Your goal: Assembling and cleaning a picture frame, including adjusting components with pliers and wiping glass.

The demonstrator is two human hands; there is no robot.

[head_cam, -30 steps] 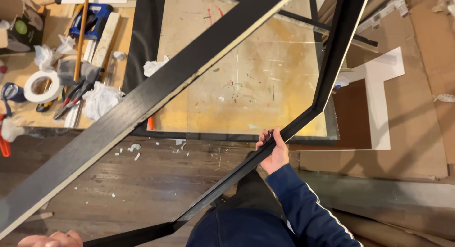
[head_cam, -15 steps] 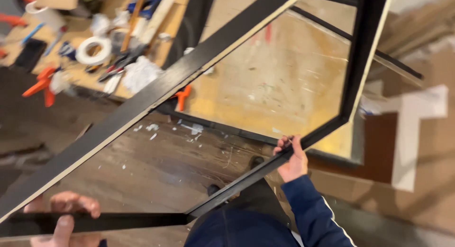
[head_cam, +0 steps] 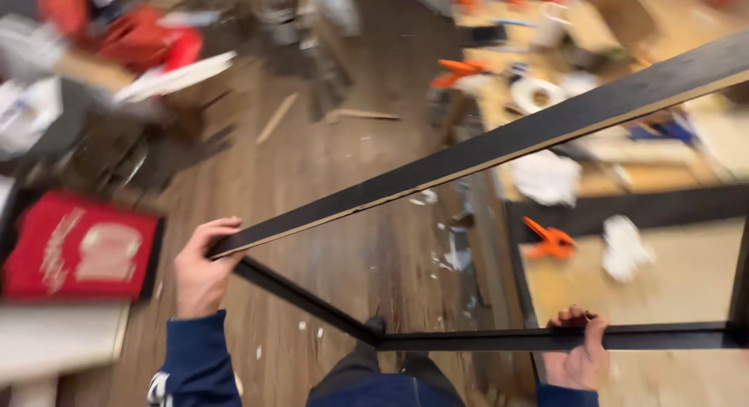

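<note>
The black frame (head_cam: 484, 153) hangs above the wooden floor (head_cam: 335, 188), carried in both hands. Its long upper bar runs from lower left of the frame up to the upper right edge; a lower bar runs along the bottom right. The left hand (head_cam: 201, 274) sits at the near corner at lower left, its grip wrapped closed over the bar's end. The right hand (head_cam: 579, 352) is at lower right, fingers hooked shut over the lower bar. An orange clamp (head_cam: 550, 239) lies beyond, near the right hand.

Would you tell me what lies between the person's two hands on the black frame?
In the head view, a black frame bar with a bend runs from left hand to right hand.
</note>
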